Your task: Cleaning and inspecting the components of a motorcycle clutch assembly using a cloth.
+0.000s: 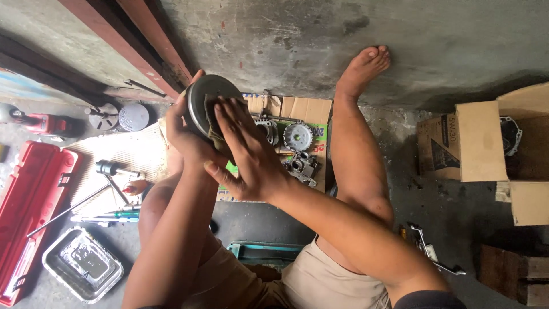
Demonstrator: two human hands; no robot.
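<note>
Flattened brown cardboard sheet (pixel 306 110) on the concrete floor, bearing a toothed grey metal gear (pixel 298 136) and a small grey engine casting (pixel 302 166) just below it. Long red plastic tool case (pixel 28 200) at far left, beside a rectangular metal tray (pixel 82 264) with dark residue. Green-handled screwdrivers (pixel 111 216) near the tray. Open brown cardboard box (pixel 486 143) at right, a grey metal cover (pixel 510 134) inside.

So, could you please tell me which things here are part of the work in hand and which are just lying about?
In hand: round metal drum, held by left hand; dark rag under right hand.

Lying about: red case, metal tray, cardboard box, gear parts on the cardboard.
</note>
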